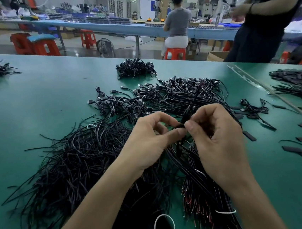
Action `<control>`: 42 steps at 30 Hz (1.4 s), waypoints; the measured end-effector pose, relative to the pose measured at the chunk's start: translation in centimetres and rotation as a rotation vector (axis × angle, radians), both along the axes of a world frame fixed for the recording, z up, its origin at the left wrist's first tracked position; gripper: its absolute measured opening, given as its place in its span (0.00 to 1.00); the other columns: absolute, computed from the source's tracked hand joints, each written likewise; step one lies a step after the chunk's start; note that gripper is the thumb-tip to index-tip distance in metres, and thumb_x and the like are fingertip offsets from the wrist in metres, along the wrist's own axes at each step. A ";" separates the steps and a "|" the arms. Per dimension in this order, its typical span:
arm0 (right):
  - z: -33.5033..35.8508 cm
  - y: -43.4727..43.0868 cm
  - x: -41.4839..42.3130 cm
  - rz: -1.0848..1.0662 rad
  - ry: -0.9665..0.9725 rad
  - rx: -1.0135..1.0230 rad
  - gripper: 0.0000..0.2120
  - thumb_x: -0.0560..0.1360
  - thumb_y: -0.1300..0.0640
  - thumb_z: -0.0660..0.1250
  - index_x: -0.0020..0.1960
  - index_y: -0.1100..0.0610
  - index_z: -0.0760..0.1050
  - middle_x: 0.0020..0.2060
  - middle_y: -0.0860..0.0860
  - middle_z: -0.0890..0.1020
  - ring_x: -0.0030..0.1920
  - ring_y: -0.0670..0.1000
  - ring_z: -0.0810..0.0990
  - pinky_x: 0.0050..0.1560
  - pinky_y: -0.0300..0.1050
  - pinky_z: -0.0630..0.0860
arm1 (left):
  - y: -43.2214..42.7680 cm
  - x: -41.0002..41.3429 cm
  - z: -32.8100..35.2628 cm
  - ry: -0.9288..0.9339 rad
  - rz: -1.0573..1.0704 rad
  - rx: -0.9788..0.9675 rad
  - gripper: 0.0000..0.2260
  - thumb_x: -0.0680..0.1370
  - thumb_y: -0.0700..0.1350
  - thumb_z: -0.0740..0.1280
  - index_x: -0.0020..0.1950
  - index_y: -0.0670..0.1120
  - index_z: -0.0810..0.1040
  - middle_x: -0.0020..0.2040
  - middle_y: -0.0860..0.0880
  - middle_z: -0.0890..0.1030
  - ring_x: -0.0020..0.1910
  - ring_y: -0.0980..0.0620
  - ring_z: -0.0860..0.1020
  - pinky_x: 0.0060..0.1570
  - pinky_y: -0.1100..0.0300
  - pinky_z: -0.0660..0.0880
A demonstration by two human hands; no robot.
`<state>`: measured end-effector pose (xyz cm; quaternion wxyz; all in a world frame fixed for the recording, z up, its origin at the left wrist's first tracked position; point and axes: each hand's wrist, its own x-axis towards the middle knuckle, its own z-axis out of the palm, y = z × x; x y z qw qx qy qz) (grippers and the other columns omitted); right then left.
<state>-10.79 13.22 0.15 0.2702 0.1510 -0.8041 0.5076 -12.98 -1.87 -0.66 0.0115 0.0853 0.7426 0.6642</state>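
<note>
Both my hands meet over the middle of a green table (56, 97). My left hand (149, 140) pinches a thin black cable (188, 113) between thumb and forefinger. My right hand (216, 135) pinches the same cable just to the right, fingers curled round it. The cable's upper end sticks up and away from the hands; its lower part runs down into a bundle of black cables (203, 183) with red ends beneath my right wrist. What exactly sits between the fingertips is hidden.
A loose heap of black wires (74, 168) lies at the left, and USB cables (163, 96) are piled beyond my hands. Short black sleeve pieces (301, 153) are scattered at the right. Smaller cable bundles (135, 67) lie farther back. A person in black (259, 20) stands at the far right edge.
</note>
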 end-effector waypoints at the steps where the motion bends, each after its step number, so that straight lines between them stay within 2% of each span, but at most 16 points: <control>1: -0.2 -0.3 -0.1 0.002 -0.015 -0.071 0.15 0.76 0.63 0.70 0.43 0.45 0.71 0.40 0.40 0.81 0.37 0.43 0.79 0.38 0.36 0.76 | 0.0 0.1 -0.1 0.017 -0.014 -0.013 0.07 0.71 0.53 0.76 0.44 0.56 0.81 0.30 0.55 0.77 0.28 0.58 0.72 0.30 0.66 0.70; 3: -0.3 -0.6 -0.2 0.039 -0.048 -0.212 0.15 0.76 0.66 0.70 0.42 0.48 0.71 0.38 0.39 0.83 0.37 0.40 0.80 0.39 0.32 0.76 | 0.3 0.2 -0.1 0.033 -0.033 -0.001 0.04 0.76 0.51 0.74 0.47 0.56 0.80 0.34 0.50 0.83 0.30 0.54 0.80 0.31 0.62 0.74; 6: -0.6 -0.9 -0.4 0.117 -0.147 -0.381 0.13 0.76 0.69 0.68 0.42 0.54 0.71 0.36 0.43 0.82 0.37 0.39 0.81 0.41 0.31 0.77 | 0.7 0.3 -0.1 0.087 -0.019 0.059 0.07 0.79 0.42 0.70 0.55 0.52 0.79 0.40 0.45 0.86 0.41 0.44 0.85 0.45 0.50 0.82; 9: -1.1 -1.3 -0.5 0.191 -0.287 -0.482 0.11 0.76 0.69 0.68 0.41 0.55 0.72 0.34 0.45 0.81 0.37 0.41 0.79 0.41 0.33 0.77 | 0.6 0.3 0.2 0.100 -0.008 0.212 0.12 0.82 0.35 0.59 0.59 0.49 0.78 0.47 0.44 0.86 0.48 0.47 0.85 0.49 0.56 0.81; 11: -1.2 -1.5 -0.6 0.218 -0.330 -0.520 0.12 0.77 0.69 0.67 0.41 0.55 0.71 0.31 0.44 0.79 0.33 0.39 0.76 0.36 0.30 0.73 | 0.4 0.4 0.6 0.060 -0.023 0.377 0.12 0.81 0.41 0.57 0.59 0.48 0.77 0.50 0.43 0.86 0.51 0.48 0.85 0.49 0.57 0.79; 14: -1.1 -1.5 -0.5 0.254 -0.340 -0.562 0.13 0.77 0.68 0.68 0.39 0.54 0.71 0.31 0.44 0.78 0.32 0.40 0.74 0.34 0.31 0.72 | 0.2 0.6 1.0 0.055 -0.030 0.435 0.14 0.82 0.55 0.59 0.55 0.48 0.81 0.51 0.44 0.86 0.53 0.48 0.84 0.52 0.55 0.76; 17: -1.0 -1.7 -0.4 0.282 -0.337 -0.517 0.12 0.75 0.68 0.70 0.39 0.54 0.71 0.33 0.47 0.80 0.36 0.42 0.78 0.38 0.32 0.75 | 0.4 0.7 1.1 0.087 -0.021 0.416 0.17 0.75 0.63 0.64 0.45 0.53 0.86 0.46 0.47 0.86 0.47 0.51 0.84 0.50 0.56 0.77; 20: -0.8 -1.5 -0.4 0.284 -0.342 -0.495 0.12 0.75 0.69 0.69 0.40 0.56 0.71 0.33 0.45 0.81 0.36 0.41 0.79 0.38 0.31 0.75 | 0.3 0.6 1.0 0.090 -0.012 0.398 0.17 0.71 0.64 0.66 0.38 0.53 0.86 0.42 0.50 0.86 0.44 0.54 0.82 0.55 0.49 0.74; 23: -0.7 -0.7 -0.7 0.243 -0.332 -0.528 0.12 0.75 0.70 0.69 0.40 0.57 0.70 0.31 0.45 0.81 0.33 0.41 0.78 0.34 0.31 0.75 | 0.2 0.5 0.8 0.151 -0.091 0.278 0.12 0.72 0.59 0.72 0.35 0.53 0.84 0.44 0.54 0.84 0.52 0.58 0.80 0.57 0.57 0.71; 25: -0.6 -0.3 -0.9 0.191 -0.299 -0.533 0.14 0.75 0.69 0.69 0.39 0.55 0.70 0.31 0.47 0.80 0.31 0.41 0.77 0.34 0.33 0.76 | 0.4 0.5 0.5 0.163 -0.068 0.160 0.07 0.67 0.56 0.77 0.40 0.55 0.85 0.45 0.57 0.81 0.48 0.58 0.78 0.51 0.63 0.74; 28: -0.6 -0.1 -0.9 0.097 -0.211 -0.509 0.15 0.74 0.68 0.71 0.37 0.52 0.70 0.34 0.48 0.81 0.33 0.40 0.76 0.37 0.33 0.75 | 0.8 0.3 -0.5 0.175 0.026 0.047 0.17 0.66 0.49 0.81 0.50 0.54 0.78 0.37 0.58 0.74 0.34 0.59 0.70 0.36 0.67 0.70; 31: -0.4 -0.3 -0.8 0.110 -0.174 -0.529 0.16 0.74 0.68 0.71 0.38 0.52 0.70 0.34 0.47 0.82 0.32 0.40 0.76 0.37 0.32 0.74 | 0.7 0.3 -0.9 0.164 0.055 -0.027 0.18 0.68 0.50 0.81 0.49 0.53 0.74 0.31 0.54 0.77 0.28 0.56 0.73 0.31 0.64 0.71; 35: 0.0 -0.6 -0.3 0.285 -0.226 -0.494 0.13 0.72 0.66 0.72 0.39 0.54 0.71 0.33 0.46 0.81 0.33 0.41 0.78 0.36 0.32 0.75 | 0.7 0.1 -0.8 0.153 0.096 0.176 0.13 0.73 0.39 0.77 0.48 0.47 0.73 0.33 0.48 0.83 0.30 0.51 0.83 0.31 0.64 0.77; 38: -0.2 -0.8 -0.3 0.354 -0.303 -0.447 0.13 0.73 0.71 0.69 0.40 0.56 0.70 0.33 0.47 0.82 0.36 0.41 0.80 0.39 0.32 0.77 | 0.3 -0.1 -0.3 0.175 0.077 0.253 0.10 0.77 0.32 0.69 0.50 0.46 0.76 0.42 0.49 0.86 0.41 0.52 0.85 0.40 0.62 0.80; 40: -0.4 -0.8 -0.3 0.310 -0.322 -0.409 0.14 0.74 0.72 0.68 0.40 0.56 0.70 0.32 0.47 0.81 0.36 0.41 0.79 0.39 0.32 0.76 | 0.1 -0.1 0.1 0.156 0.017 0.392 0.10 0.78 0.31 0.64 0.50 0.45 0.78 0.48 0.45 0.86 0.49 0.48 0.85 0.47 0.57 0.80; 42: -0.5 -0.7 -0.4 0.292 -0.328 -0.418 0.13 0.75 0.71 0.69 0.40 0.56 0.70 0.32 0.47 0.81 0.35 0.41 0.78 0.39 0.33 0.75 | 0.1 0.2 0.6 0.121 -0.068 0.544 0.11 0.74 0.34 0.59 0.50 0.43 0.78 0.50 0.41 0.86 0.51 0.47 0.85 0.48 0.59 0.80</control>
